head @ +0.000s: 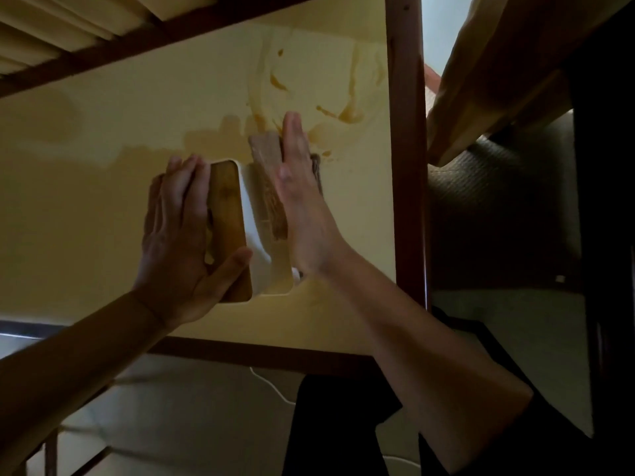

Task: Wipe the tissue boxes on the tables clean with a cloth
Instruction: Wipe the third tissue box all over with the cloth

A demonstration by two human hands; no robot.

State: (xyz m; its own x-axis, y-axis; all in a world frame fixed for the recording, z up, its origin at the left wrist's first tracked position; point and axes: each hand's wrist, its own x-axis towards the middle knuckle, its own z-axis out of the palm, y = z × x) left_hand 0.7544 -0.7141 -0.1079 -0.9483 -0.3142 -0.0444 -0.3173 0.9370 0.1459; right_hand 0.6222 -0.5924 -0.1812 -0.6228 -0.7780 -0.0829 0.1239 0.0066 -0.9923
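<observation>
A white tissue box (256,242) with a wooden lid (225,214) stands tipped on its side on the yellow table (103,201). My left hand (185,231) lies flat on the wooden lid, thumb hooked around the near edge, holding the box. My right hand (302,201) presses a brownish cloth (269,166) flat against the box's white side, fingers straight and pointing away from me. Part of the cloth sticks out beyond my fingers and at the far right of my palm.
Brown smears and drops of spilled liquid (347,113) mark the tabletop just beyond the box. The table has a dark wooden rim (407,166). A cushioned chair (498,207) stands to the right. A white cable (275,389) lies on the floor below.
</observation>
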